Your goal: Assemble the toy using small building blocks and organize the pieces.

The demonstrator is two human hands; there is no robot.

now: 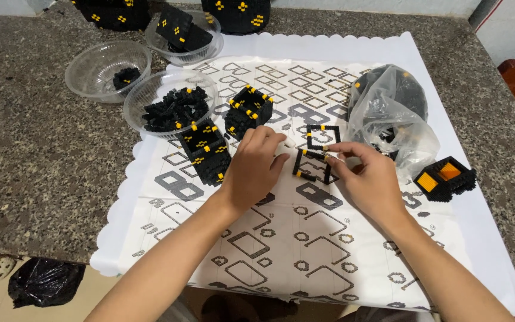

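A thin square frame of black and yellow small bricks (312, 164) lies on the white printed sheet (281, 238). My left hand (256, 167) rests at its left edge, fingers curled against a small white piece. My right hand (366, 176) pinches the frame's right side between thumb and forefinger. A second square brick frame (322, 136) lies just beyond it. Two open black and yellow brick boxes (205, 150) (249, 110) stand left of my left hand.
Three clear plastic bowls (107, 65) (169, 102) (185, 37) with black bricks sit at the far left. A clear bag of black pieces (392, 113) and a black block with orange panels (444, 177) lie at right. Larger black builds (236, 12) stand at the back of the stone counter (37, 161).
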